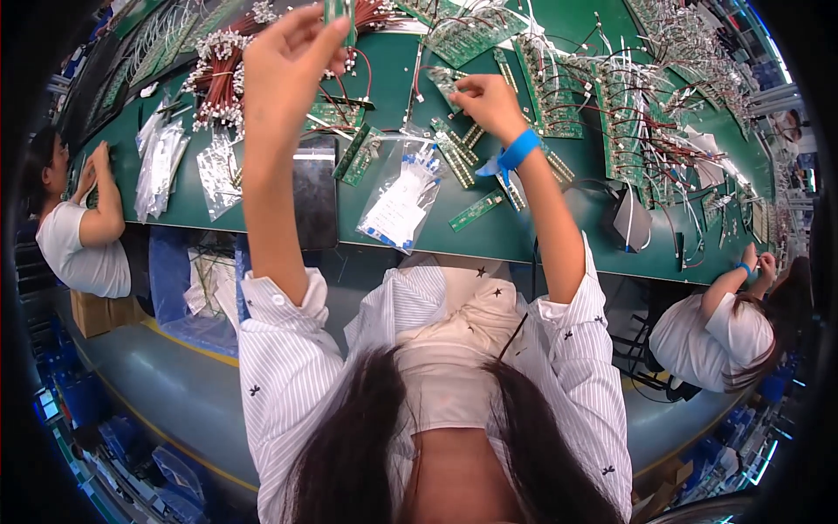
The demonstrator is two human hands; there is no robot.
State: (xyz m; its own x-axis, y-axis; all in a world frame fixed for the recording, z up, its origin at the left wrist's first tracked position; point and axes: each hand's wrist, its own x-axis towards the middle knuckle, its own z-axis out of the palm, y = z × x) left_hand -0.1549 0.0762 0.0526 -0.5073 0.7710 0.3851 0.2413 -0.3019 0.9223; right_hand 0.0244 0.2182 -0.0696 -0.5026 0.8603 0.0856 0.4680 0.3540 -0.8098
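Observation:
Raised at the top edge, my left hand [297,57] pinches a narrow green circuit board [340,19], whose upper part is cut off by the picture. My right hand [491,100], with a blue band [521,148] on the wrist, is closed at the fingertips on a small shiny grey-green piece [443,85]; its exact kind is unclear. Several circuit boards with gold-coloured contacts [456,153] lie just below the right hand. A clear bag [403,196] of blue-and-white parts sits between my forearms. Beside it rests a small green board [353,157].
Bundled red wires with white connectors [223,83] lie at the back left. Wired green panels [615,131] crowd the right side of the green table [559,223]. A dark box [628,218] stands near the front edge. Two co-workers [83,231] sit at either side.

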